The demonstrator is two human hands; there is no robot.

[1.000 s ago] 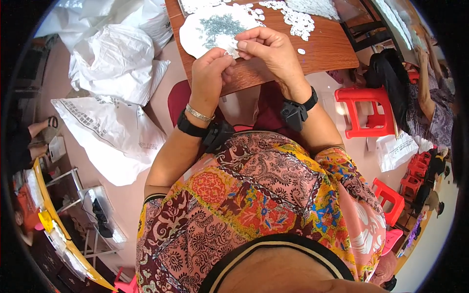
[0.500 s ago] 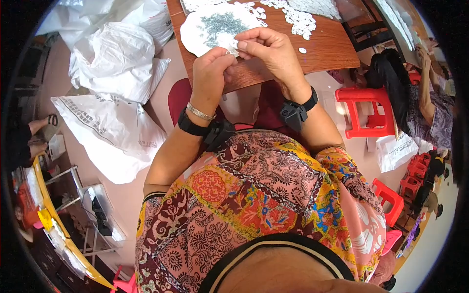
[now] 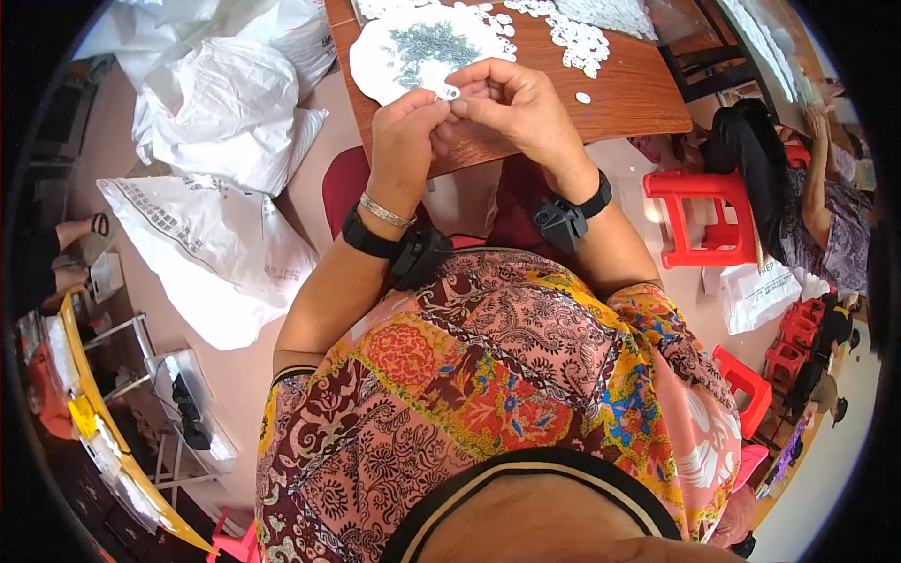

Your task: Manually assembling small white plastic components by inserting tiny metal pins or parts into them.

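Over the table's near edge, a small white piece with a round hole (image 3: pixel 452 93) is pinched between the fingertips of both my hands. My left hand (image 3: pixel 404 136) holds it with thumb and bent fingers. From the other side, the thumb and fingers of my right hand (image 3: pixel 521 108) close on it. Just beyond them lies a white plate (image 3: pixel 371 70) with a pile of small grey metal-looking pieces (image 3: pixel 427 45). Some small white pieces (image 3: pixel 434 73) lie on the plate close to my fingers and are partly hidden by them.
On the brown wooden table (image 3: pixel 629 103) lie several loose white ovals (image 3: pixel 580 42) and one single white oval (image 3: pixel 583 98). Large white sacks (image 3: pixel 221 103) stand on the floor to the left. A red stool (image 3: pixel 690 188) and another person's arm (image 3: pixel 818 174) are at the right.
My right fingers have shifted slightly, with the thumb now lower and closer to my left fingertips. The holed end of the white piece now shows between them.
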